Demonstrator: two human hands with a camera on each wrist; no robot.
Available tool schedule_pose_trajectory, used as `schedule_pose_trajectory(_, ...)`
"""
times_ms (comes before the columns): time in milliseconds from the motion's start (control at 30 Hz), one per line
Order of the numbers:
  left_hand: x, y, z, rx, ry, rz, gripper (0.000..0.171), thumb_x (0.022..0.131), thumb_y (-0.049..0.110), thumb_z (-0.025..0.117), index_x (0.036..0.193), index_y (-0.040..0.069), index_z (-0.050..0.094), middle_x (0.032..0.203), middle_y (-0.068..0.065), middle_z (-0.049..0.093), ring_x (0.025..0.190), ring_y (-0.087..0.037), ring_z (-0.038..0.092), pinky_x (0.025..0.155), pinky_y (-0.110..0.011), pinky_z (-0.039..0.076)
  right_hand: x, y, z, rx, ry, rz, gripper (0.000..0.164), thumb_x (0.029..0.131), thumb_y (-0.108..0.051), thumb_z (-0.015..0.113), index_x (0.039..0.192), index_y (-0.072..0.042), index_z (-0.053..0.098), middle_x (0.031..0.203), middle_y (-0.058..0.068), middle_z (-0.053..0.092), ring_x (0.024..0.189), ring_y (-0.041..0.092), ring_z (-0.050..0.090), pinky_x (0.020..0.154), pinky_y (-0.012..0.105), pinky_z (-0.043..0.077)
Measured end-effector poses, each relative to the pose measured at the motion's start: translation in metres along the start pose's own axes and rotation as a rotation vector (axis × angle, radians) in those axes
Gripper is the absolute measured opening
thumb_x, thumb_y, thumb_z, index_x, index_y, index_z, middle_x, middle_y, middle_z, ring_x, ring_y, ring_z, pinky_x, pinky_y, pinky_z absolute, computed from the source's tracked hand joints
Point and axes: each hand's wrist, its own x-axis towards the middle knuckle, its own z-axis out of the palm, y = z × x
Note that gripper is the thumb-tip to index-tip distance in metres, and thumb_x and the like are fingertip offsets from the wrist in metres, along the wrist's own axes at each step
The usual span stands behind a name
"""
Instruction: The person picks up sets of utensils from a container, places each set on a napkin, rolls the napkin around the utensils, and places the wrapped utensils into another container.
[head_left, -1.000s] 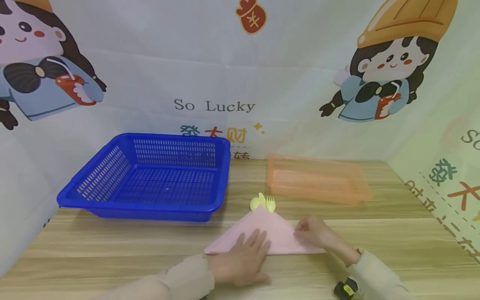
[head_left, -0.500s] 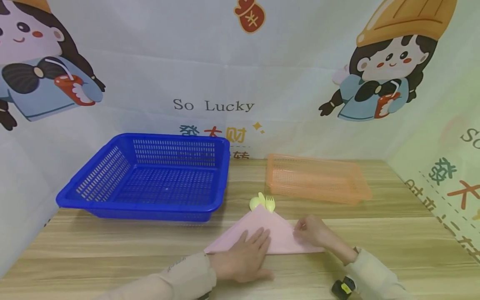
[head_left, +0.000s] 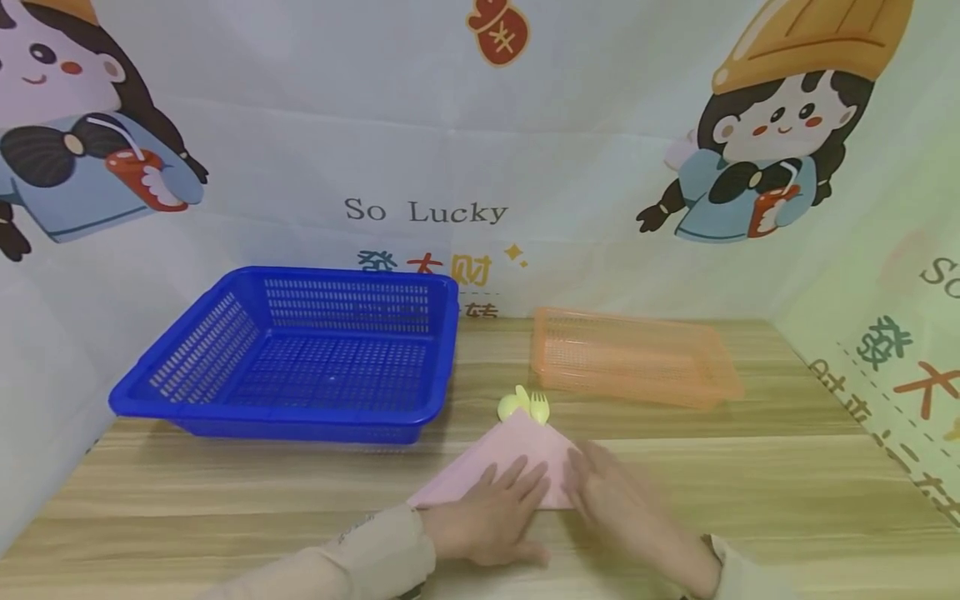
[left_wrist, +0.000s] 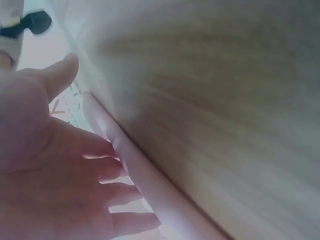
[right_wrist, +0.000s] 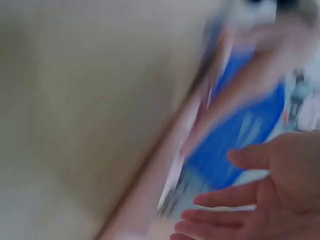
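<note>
A pink cloth (head_left: 517, 446), folded to a triangle, lies on the table with its peak pointing away from me. Beyond that peak show the heads of pale yellow cutlery: a rounded spoon (head_left: 510, 407), a fork (head_left: 539, 407) and a blunt tip between them. The rest of the cutlery is hidden under the cloth. My left hand (head_left: 487, 517) rests flat on the cloth's near middle, fingers spread. Over the right part of the cloth is my right hand (head_left: 611, 500), blurred, its fingers straight in the right wrist view. It hides the cloth's right corner.
A large blue basket (head_left: 300, 423) stands at the back left. An orange basket (head_left: 637, 396) sits at the back right, beyond the cutlery. Behind the wooden table (head_left: 750, 467) hangs a printed curtain (head_left: 450, 100).
My right hand has left its pinch at the cloth's right side and moved left over the cloth, its fingers straightened. My left hand stays nearly where it was.
</note>
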Motion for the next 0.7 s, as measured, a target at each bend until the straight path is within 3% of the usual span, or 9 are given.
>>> schedule_pose_trajectory(67,0.0,0.0,0.0,0.024,-0.002,0.0,0.081,0.081,0.062,0.042,0.14,0.01,0.024,0.147,-0.004,0.016,0.134,-0.022,0.013,0.106,-0.045,0.021,-0.008,-0.012,0.003,0.044,-0.104,-0.067,0.046,0.091,-0.019,0.047,0.12,0.016,0.043,0.128,0.03,0.039,0.12,0.039,0.037,0.096,0.048,0.035)
schedule_pose_trajectory(133,0.0,-0.001,0.0,0.054,0.0,0.0,0.083,0.08,0.064,0.042,0.141,0.01,0.023,0.147,-0.004,0.016,0.135,-0.021,0.013,0.106,-0.045,0.022,-0.012,-0.02,0.007,0.07,-0.206,-0.089,0.052,0.093,-0.023,0.041,0.126,0.015,0.035,0.136,0.029,0.03,0.127,0.039,0.025,0.101,0.049,0.028)
schedule_pose_trajectory(267,0.002,-0.001,0.0,0.084,-0.004,-0.007,0.085,0.079,0.066,0.041,0.141,0.012,0.023,0.148,-0.003,0.015,0.135,-0.019,0.013,0.106,-0.043,0.022,-0.014,-0.025,0.013,0.006,-0.27,-0.098,0.051,0.091,-0.02,0.042,0.125,0.018,0.035,0.134,0.032,0.03,0.126,0.041,0.025,0.102,0.047,0.027)
schedule_pose_trajectory(533,0.004,0.001,-0.001,0.081,-0.033,-0.014,0.087,0.077,0.068,0.041,0.141,0.012,0.022,0.148,-0.003,0.013,0.135,-0.018,0.011,0.107,-0.04,0.021,-0.017,-0.021,0.018,-0.001,-0.416,0.073,0.054,0.079,-0.004,0.049,0.125,0.019,0.033,0.135,0.036,0.024,0.126,0.046,0.02,0.1,0.054,0.026)
schedule_pose_trajectory(700,0.007,0.002,0.0,0.081,-0.05,-0.025,0.088,0.076,0.069,0.04,0.142,0.014,0.02,0.149,-0.001,0.011,0.135,-0.017,0.009,0.107,-0.038,0.019,-0.026,-0.013,0.021,-0.004,-0.397,0.169,0.052,0.078,-0.001,0.047,0.124,0.02,0.033,0.134,0.037,0.024,0.125,0.049,0.02,0.098,0.059,0.024)
